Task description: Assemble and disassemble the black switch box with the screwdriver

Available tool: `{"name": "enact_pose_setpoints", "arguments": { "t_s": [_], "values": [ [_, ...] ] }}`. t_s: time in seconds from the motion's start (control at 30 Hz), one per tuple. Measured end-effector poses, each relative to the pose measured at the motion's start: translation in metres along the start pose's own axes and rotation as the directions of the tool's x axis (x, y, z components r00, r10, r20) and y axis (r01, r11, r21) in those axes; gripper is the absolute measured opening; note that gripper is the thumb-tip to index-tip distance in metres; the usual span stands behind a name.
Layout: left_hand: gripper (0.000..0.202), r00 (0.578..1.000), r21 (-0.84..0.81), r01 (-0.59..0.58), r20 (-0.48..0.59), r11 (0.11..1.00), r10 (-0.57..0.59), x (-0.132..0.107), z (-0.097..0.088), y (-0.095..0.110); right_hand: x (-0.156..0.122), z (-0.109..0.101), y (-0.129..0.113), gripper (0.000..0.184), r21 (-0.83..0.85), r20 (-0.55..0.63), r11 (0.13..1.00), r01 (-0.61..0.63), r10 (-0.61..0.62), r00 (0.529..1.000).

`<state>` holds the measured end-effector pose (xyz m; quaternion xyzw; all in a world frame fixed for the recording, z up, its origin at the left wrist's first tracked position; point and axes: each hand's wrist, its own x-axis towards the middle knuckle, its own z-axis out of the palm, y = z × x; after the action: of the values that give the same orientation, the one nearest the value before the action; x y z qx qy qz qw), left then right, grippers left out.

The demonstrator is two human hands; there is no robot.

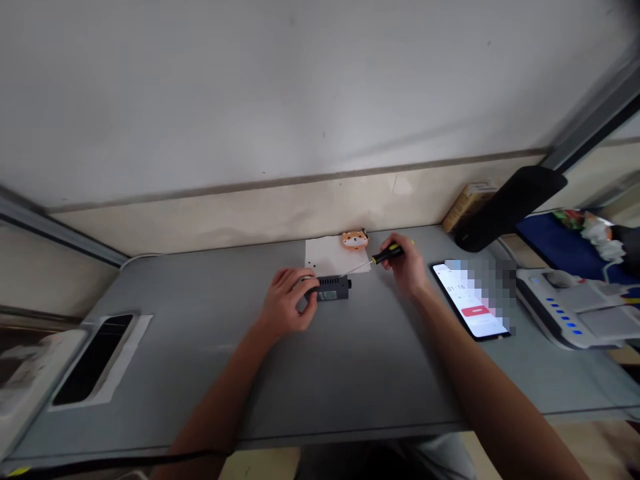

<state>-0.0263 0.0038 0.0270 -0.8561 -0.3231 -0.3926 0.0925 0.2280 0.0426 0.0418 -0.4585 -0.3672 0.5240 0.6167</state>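
My left hand (291,300) is closed around the left end of a dark grey vented box (334,288), which rests on the grey table. The box has a row of slots along its top edge, a pale label on its side and a small black knob at its right end. In my right hand (404,263) is a screwdriver (387,253) with a black and yellow handle. Its thin shaft points left and down, and the tip is at the box's top edge near the slots. Whether the tip touches the box I cannot tell.
White paper (327,253) lies behind the box, bearing a small orange animal-faced case (355,240). To the right are a lit phone (465,303), a white power strip (560,313) and a black cylinder (510,207). A dark phone (95,360) lies at the left.
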Motion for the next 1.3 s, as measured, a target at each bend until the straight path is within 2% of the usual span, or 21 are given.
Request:
{"name": "enact_pose_setpoints", "arguments": {
  "t_s": [0.27, 0.57, 0.83, 1.07, 1.3],
  "values": [
    [0.016, 0.999, 0.087, 0.006, -0.047, 0.996, -0.002, -0.001, 0.018, 0.019, 0.004, -0.003, 0.010, 0.034, -0.051, -0.005, 0.998, -0.023, 0.023, 1.000],
    [0.010, 0.995, 0.102, 0.041, -0.094, 0.994, -0.031, 0.001, 0.027, 0.026, 0.004, -0.005, 0.011, 0.034, -0.073, 0.008, 0.997, -0.027, 0.028, 1.000],
    [0.010, 0.988, 0.107, 0.075, -0.140, 0.991, -0.060, 0.004, 0.030, 0.031, 0.005, -0.005, 0.016, 0.030, -0.044, -0.013, 0.999, -0.007, 0.007, 1.000],
    [0.011, 0.990, 0.131, 0.093, -0.115, 0.987, -0.078, 0.003, 0.030, 0.031, 0.005, -0.005, 0.017, 0.029, -0.060, 0.040, 0.998, -0.016, 0.019, 0.999],
    [0.012, 0.991, 0.144, 0.088, -0.110, 0.986, -0.073, 0.000, 0.030, 0.028, 0.005, -0.005, 0.014, 0.032, -0.036, 0.030, 0.999, -0.001, 0.002, 1.000]
  ]
}}
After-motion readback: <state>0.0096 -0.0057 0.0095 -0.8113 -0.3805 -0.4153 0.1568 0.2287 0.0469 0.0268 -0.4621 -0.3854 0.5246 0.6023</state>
